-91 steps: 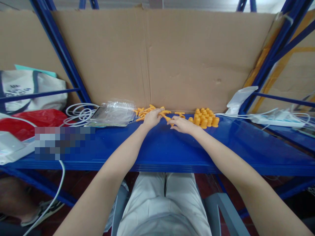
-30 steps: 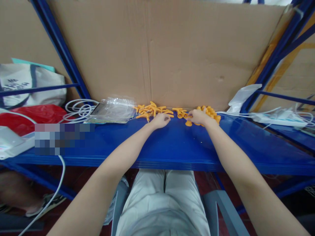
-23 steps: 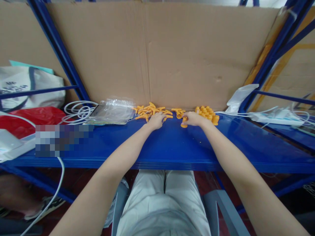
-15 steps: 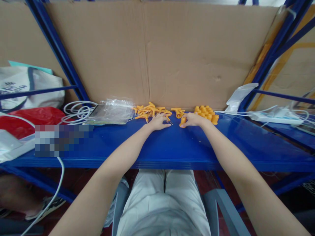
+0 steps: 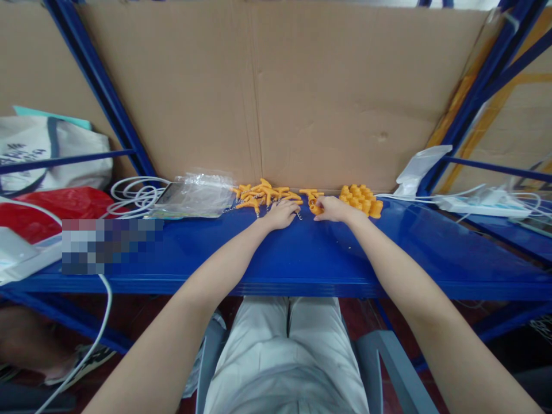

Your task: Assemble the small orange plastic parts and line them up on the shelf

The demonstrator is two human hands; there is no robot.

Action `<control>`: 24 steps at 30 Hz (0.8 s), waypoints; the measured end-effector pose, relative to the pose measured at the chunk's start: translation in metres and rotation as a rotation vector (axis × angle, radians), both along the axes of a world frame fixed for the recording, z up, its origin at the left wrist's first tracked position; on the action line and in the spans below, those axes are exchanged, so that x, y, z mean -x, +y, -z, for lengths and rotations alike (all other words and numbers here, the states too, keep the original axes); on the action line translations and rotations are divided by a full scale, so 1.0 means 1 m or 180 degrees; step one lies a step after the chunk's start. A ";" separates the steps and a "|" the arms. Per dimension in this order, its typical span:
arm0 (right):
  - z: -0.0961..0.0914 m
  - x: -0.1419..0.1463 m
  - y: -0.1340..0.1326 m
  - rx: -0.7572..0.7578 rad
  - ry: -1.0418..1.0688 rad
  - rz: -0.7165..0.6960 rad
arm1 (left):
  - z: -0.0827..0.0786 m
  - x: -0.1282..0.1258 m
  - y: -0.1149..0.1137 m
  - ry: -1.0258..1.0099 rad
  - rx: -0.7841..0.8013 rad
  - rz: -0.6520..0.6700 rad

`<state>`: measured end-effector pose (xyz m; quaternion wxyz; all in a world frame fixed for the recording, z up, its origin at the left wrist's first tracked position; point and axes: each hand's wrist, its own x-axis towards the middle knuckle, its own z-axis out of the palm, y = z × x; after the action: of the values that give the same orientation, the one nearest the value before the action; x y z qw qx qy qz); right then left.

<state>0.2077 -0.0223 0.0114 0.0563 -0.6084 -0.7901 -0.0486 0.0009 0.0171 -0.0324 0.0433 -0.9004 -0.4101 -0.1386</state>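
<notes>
Head cam: right hand (image 5: 334, 208) pinches a small orange piece (image 5: 316, 209) on the blue shelf (image 5: 302, 259), between loose orange pile (image 5: 263, 195) and standing caps (image 5: 361, 199); left hand (image 5: 282, 214) curled at the pile's edge, grip unclear; I'd pinch lightly, tiny bits scatter easily
</notes>
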 end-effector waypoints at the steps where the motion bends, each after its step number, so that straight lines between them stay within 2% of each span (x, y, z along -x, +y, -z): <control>1: 0.000 -0.001 0.000 -0.0002 -0.0002 -0.0040 | -0.001 -0.001 -0.002 -0.0022 -0.0023 0.0025; 6: 0.000 -0.002 -0.001 0.0119 -0.0134 -0.0091 | -0.006 -0.004 -0.011 -0.0083 -0.0103 -0.0036; 15: 0.001 -0.002 -0.003 0.0020 -0.0327 0.0023 | -0.020 0.009 -0.015 0.0076 -0.0317 -0.0622; 20: 0.005 0.005 -0.005 -0.0080 -0.0345 0.0186 | -0.030 0.017 -0.016 0.0347 0.0212 -0.1228; 24: 0.008 0.013 -0.009 -0.0118 -0.0360 0.0323 | -0.032 0.020 -0.012 0.0491 0.0543 -0.1179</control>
<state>0.1951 -0.0316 0.0032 0.0203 -0.6429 -0.7591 -0.1003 -0.0187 0.0046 -0.0005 0.0229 -0.8180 -0.5743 -0.0237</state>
